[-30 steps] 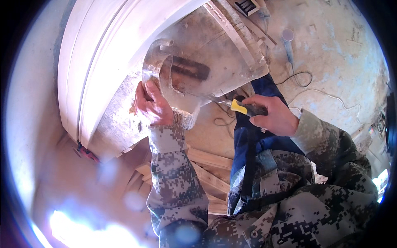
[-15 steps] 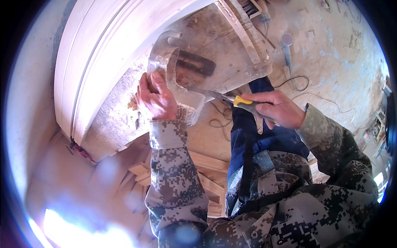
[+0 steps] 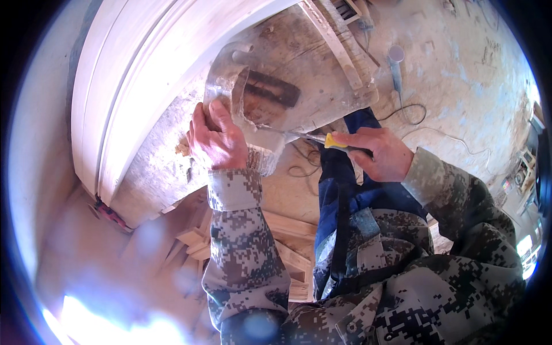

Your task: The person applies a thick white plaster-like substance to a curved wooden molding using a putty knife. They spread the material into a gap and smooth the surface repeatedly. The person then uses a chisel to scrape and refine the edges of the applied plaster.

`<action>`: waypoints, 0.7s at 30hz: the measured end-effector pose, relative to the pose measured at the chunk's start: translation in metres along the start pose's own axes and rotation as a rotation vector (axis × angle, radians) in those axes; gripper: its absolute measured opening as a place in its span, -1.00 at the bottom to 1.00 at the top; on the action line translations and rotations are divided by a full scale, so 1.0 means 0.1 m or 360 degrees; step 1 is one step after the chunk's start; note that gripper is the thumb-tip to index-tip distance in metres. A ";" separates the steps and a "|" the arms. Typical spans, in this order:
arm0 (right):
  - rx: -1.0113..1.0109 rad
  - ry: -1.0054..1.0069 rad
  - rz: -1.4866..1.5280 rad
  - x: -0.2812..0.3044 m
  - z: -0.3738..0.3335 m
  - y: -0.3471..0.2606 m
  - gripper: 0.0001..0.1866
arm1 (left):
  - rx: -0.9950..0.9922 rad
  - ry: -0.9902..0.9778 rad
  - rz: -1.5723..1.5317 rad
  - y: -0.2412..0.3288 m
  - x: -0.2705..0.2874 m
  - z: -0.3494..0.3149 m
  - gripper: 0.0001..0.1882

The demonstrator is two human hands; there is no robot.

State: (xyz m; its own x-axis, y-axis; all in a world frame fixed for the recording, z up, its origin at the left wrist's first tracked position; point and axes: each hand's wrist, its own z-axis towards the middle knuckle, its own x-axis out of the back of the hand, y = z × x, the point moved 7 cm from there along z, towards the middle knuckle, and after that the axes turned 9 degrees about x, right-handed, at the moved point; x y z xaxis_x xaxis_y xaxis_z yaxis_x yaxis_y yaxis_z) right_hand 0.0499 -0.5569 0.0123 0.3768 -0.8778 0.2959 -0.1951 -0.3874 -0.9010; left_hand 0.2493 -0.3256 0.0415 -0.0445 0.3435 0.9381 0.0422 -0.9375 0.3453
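Observation:
My left hand (image 3: pixel 218 138) is closed on the near side of a dusty, pale plastic container (image 3: pixel 227 83), cut open and ragged along its rim. Thumb and fingers wrap over its edge. In my right hand (image 3: pixel 379 150) is what looks like a putty knife (image 3: pixel 333 141) with a yellow and grey handle. Its thin metal blade, seen nearly edge-on, reaches left to the container's right-hand side. Whether the tip touches the plastic or passes behind its edge, I cannot tell. Pale residue coats the container.
Beneath the container is a stained board (image 3: pixel 328 103), with a dark slotted block (image 3: pixel 273 89) and a wooden strip (image 3: pixel 330 43) on it. Long white moulded panels (image 3: pixel 132 75) curve along the left. A grey corded tool (image 3: pixel 396 66) lies on the floor, and wood pieces (image 3: pixel 290 230) lie below.
My right hand has shifted slightly left and turned, so the knife lies flatter and its blade shows thinner. My left hand still grips the container in nearly the same place.

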 end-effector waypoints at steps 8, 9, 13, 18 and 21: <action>-0.0152 0.0126 0.0660 -0.04 -0.06 0.17 -0.54 | 0.0045 -0.0097 -0.0116 -0.04 -0.04 -0.01 -0.46; -0.0190 0.0103 0.0689 -0.03 -0.06 0.15 -0.54 | 0.0003 -0.0071 -0.0061 -0.03 -0.02 -0.02 -0.49; -0.0210 0.0029 0.0626 0.13 -0.07 0.11 -0.55 | -0.0380 -0.0198 -0.0056 0.14 0.00 -0.09 -0.48; 0.0156 0.0272 0.0323 0.33 -0.06 0.13 -0.56 | -0.0729 -0.0386 -0.0105 0.27 0.01 -0.18 -0.58; -0.0188 -0.0006 0.0496 0.35 0.08 0.01 -0.55 | -0.0725 -0.0390 -0.0193 0.21 0.00 -0.19 -0.59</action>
State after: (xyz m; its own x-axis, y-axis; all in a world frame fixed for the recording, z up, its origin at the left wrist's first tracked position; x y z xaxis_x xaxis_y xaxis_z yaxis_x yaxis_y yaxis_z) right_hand 0.0705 -0.5859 0.0197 0.2857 -0.9582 0.0106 -0.4048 -0.1307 -0.9050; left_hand 0.2316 -0.3461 0.0481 0.2147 0.4028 0.8897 -0.3890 -0.8003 0.4563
